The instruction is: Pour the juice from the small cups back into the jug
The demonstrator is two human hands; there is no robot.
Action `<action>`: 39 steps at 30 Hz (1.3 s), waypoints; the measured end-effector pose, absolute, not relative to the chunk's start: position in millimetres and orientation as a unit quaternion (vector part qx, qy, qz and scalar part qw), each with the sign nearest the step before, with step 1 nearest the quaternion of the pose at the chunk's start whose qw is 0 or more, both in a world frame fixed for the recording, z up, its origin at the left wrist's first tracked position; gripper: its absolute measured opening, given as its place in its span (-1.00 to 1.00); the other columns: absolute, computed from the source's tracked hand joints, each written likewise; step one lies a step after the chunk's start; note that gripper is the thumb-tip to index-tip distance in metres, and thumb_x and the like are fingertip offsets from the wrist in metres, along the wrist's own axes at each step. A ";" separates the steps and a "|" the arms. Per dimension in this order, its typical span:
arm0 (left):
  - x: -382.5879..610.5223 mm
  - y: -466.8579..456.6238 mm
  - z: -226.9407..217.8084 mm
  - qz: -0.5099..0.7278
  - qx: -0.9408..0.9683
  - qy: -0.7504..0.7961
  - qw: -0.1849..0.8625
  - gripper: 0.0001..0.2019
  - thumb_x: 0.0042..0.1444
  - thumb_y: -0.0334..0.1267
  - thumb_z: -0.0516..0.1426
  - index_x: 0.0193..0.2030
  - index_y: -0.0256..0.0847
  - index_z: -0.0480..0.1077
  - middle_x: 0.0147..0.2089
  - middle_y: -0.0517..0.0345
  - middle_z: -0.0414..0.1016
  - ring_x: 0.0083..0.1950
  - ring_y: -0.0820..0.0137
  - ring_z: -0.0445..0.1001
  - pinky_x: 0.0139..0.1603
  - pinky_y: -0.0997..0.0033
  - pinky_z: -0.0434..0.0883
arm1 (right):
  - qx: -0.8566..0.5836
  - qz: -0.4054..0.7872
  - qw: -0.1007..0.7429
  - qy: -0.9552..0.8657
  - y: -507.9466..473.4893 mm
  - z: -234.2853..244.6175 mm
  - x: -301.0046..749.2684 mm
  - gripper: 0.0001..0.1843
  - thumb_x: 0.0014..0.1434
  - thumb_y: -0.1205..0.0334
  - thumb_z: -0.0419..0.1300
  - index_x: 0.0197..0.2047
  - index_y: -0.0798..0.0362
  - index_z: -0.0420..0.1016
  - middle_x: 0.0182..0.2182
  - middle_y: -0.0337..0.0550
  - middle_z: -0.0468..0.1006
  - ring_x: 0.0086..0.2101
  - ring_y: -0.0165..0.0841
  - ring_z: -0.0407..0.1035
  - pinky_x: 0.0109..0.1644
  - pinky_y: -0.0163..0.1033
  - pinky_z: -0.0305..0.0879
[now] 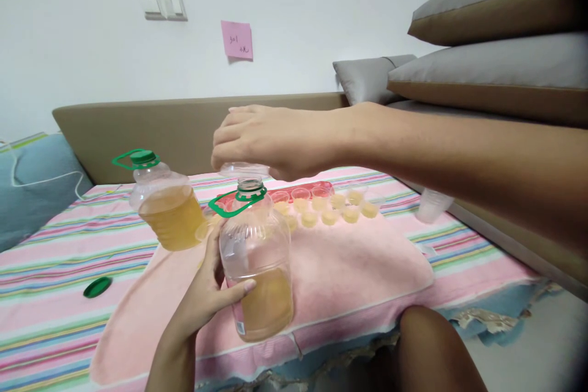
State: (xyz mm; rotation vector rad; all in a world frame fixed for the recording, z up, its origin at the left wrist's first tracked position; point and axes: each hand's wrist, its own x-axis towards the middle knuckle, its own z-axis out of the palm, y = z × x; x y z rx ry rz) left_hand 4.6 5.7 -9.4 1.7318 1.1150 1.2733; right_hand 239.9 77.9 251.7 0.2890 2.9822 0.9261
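Note:
My left hand [215,297] is wrapped round the side of a clear plastic bottle [269,300], partly filled with yellow liquid. The bottle stands upright and uncapped, with a green handle ring [225,208] at its neck. Directly above its mouth, my right hand [275,141] is closed, palm down, on what looks like a clear plastic cup [243,169]; only the cup's rim shows below my fingers. Behind the bottle are several small clear cups [328,217] of yellow liquid, some beside or on a red tray [296,188], which they partly hide.
A second bottle [172,214] of yellow liquid, capped green, stands at left. Nearer lies a loose green cap [97,286]. Clear cups [433,205] lie at right beside the sofa edge. A pink mat [358,269] covers part of the striped cloth [41,312]; cushions [496,67] are stacked at right.

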 end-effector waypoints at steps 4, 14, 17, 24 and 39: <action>5.1 5.4 -8.2 0.491 0.673 0.429 0.349 0.15 0.14 0.04 0.48 0.70 0.15 -0.10 0.73 -0.13 -0.06 0.68 -0.24 0.06 0.64 -0.39 0.10 | 0.091 0.289 0.006 0.953 76.3 252.1 240.0 -0.31 0.16 0.70 0.21 0.31 0.08 0.38 0.29 -0.16 0.48 0.34 -0.16 0.32 0.47 0.06 0.20; 4.2 4.0 -8.5 0.490 0.668 0.438 0.348 0.16 0.13 0.07 0.48 0.70 0.13 -0.12 0.74 -0.11 -0.08 0.70 -0.28 0.00 0.67 -0.32 0.07 | 0.127 0.310 0.048 0.941 67.4 253.7 238.3 -0.30 0.23 0.69 0.16 0.37 0.06 0.32 0.37 -0.16 0.40 0.40 -0.24 0.23 0.58 -0.01 -0.02; 3.7 4.5 -8.6 0.490 0.668 0.440 0.348 0.17 0.13 0.07 0.48 0.71 0.13 -0.14 0.74 -0.11 -0.09 0.69 -0.28 0.00 0.66 -0.33 0.07 | 0.120 0.311 0.039 0.942 69.4 253.7 239.2 -0.30 0.20 0.70 0.15 0.35 0.08 0.33 0.35 -0.13 0.41 0.38 -0.21 0.26 0.52 0.00 0.09; 4.6 4.2 -5.4 0.487 0.670 0.435 0.352 0.17 0.14 0.05 0.48 0.71 0.14 -0.14 0.73 -0.14 -0.08 0.69 -0.30 0.02 0.65 -0.38 0.07 | 0.101 0.302 0.032 0.947 72.9 252.6 239.6 -0.30 0.16 0.72 0.15 0.32 0.10 0.34 0.31 -0.12 0.45 0.36 -0.19 0.30 0.53 0.04 0.07; 5.8 4.4 -5.4 0.490 0.664 0.440 0.354 0.19 0.12 0.06 0.49 0.71 0.11 -0.14 0.73 -0.18 -0.07 0.69 -0.30 0.01 0.66 -0.44 -0.04 | 0.118 0.297 0.004 0.948 70.9 249.4 239.5 -0.25 0.20 0.73 0.10 0.38 0.05 0.32 0.35 -0.16 0.40 0.43 -0.20 0.20 0.66 0.20 -0.19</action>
